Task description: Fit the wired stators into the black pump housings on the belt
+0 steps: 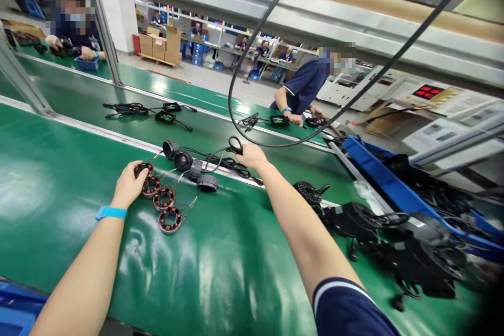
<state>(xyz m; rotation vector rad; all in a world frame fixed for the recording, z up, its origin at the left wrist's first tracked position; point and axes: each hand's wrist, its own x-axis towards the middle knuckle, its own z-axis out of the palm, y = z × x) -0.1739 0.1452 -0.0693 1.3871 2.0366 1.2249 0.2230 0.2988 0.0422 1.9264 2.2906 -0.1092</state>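
My left hand, with a blue wrist strap, has its fingers closed round the farthest of several copper-wound motor stators lying in a slanting row on the green mat. Thin coloured wires run from these rings to black round caps beside them. Farther out, my right hand is closed on a looped black cable. More black cable lies along the metal strip between the caps and that hand. My right fingertips are partly hidden behind the hand.
Black motor housings with cables lie to the right, beside a long blue tray. Small black boxes with leads sit on the far belt. A hanging black cable loops down ahead. Two co-workers stand across the line.
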